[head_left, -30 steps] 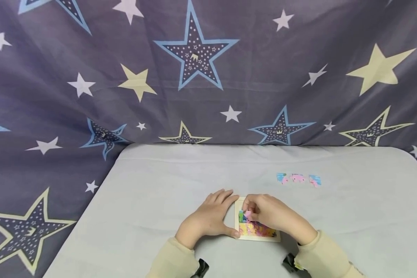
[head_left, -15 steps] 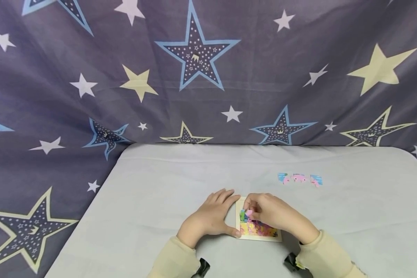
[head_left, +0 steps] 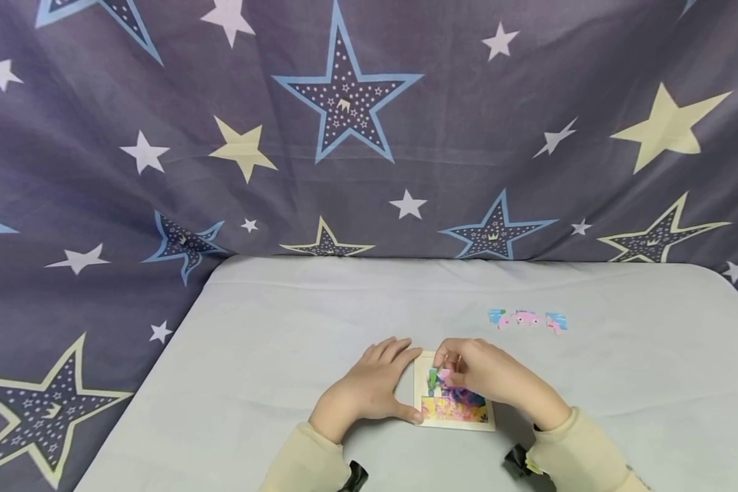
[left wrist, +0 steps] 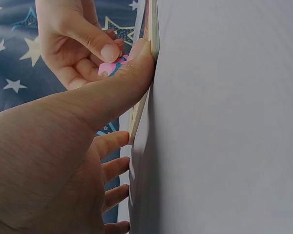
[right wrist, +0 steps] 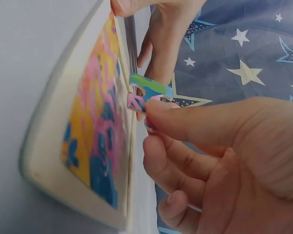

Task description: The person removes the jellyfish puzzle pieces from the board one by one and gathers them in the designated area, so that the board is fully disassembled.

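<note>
Cream-rimmed, a puzzle tray [head_left: 458, 428] lies on a pale cloth [head_left: 283, 321], at five o'clock in the head view, yellow and pink artwork filling its near side. At the tray's nine o'clock is the person's left hand [head_left: 369, 384], its fingers straight and spread apart; the thumb touches the rim near the eight o'clock corner, and the index fingertip is by the corner towards eleven. From two o'clock the right hand [head_left: 486, 369] reaches over the tray, thumb and fingertips clamped on a puzzle piece [right wrist: 150, 86] of green, blue and pink, which is tilted up from the artwork; whether its lower edge touches anything cannot be told. Three loose pieces [head_left: 527, 318], pink and blue, lie in a row at the tray's one o'clock. Beige sleeves [head_left: 310, 461] cover the forearms, and a dark star-patterned curtain [head_left: 443, 143] hangs at twelve o'clock.
</note>
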### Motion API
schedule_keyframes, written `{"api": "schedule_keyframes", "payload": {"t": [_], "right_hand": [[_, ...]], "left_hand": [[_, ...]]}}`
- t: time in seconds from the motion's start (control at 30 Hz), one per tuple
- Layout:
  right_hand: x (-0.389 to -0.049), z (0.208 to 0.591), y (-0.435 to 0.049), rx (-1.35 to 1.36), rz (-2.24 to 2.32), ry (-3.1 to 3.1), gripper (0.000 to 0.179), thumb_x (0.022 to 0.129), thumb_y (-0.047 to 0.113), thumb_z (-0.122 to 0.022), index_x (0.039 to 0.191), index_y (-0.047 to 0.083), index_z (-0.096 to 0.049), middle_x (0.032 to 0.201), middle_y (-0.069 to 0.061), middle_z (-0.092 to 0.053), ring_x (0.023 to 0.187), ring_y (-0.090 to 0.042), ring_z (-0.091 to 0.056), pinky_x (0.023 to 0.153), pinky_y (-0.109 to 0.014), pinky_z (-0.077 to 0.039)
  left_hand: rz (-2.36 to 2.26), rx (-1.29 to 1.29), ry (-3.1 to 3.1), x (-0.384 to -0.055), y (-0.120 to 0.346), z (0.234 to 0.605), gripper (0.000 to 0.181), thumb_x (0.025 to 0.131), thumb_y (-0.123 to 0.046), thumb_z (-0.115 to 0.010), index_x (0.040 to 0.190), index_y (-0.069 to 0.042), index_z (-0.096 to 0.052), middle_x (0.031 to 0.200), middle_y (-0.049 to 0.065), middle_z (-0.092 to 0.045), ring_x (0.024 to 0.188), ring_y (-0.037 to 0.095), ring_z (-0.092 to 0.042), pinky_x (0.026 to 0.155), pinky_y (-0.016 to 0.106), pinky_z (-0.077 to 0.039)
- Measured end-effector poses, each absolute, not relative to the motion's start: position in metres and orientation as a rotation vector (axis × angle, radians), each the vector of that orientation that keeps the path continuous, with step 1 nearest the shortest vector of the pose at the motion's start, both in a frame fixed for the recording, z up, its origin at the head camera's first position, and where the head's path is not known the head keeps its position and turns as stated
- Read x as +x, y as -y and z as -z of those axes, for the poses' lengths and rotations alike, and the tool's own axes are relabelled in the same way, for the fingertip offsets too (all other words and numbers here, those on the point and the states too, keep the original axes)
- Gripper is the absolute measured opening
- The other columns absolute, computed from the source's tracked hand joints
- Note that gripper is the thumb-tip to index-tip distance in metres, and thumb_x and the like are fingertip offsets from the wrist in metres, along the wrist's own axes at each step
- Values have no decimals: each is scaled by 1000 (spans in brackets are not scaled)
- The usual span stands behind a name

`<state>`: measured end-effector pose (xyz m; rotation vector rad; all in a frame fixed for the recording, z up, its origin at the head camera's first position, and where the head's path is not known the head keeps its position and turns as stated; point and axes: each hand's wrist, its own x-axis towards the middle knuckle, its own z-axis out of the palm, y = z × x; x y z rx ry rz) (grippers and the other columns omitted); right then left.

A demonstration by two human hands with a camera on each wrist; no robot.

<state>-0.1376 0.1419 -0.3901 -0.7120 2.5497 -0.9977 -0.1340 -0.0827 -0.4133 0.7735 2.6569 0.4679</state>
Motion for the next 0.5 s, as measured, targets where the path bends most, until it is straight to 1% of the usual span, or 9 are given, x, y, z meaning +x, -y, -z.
{"api": "schedule_keyframes", "payload": {"t": [0.23,0.5], "right_hand": [[-141,385,-151,-692,1016,-2579,20,84,-5,-72,94,11,-66,79,5,-60,70,-10,-55,62,-26,-50],[-145,380,-162,-583,1039,-2592,10,88,5,-73,89,13,-65,76,3,-59,67,-14,-53,58,-28,-47]], "left_hand": [[-463,778,-2656,-134,82,413,104,71,-59,-81,155,-18,-34,161,6,-26,149,29,-18,121,48,-16],[-457,769,-2662,-133,83,412,103,72,-58,-81,154,-17,-35,160,5,-27,149,29,-19,121,48,-17]]}}
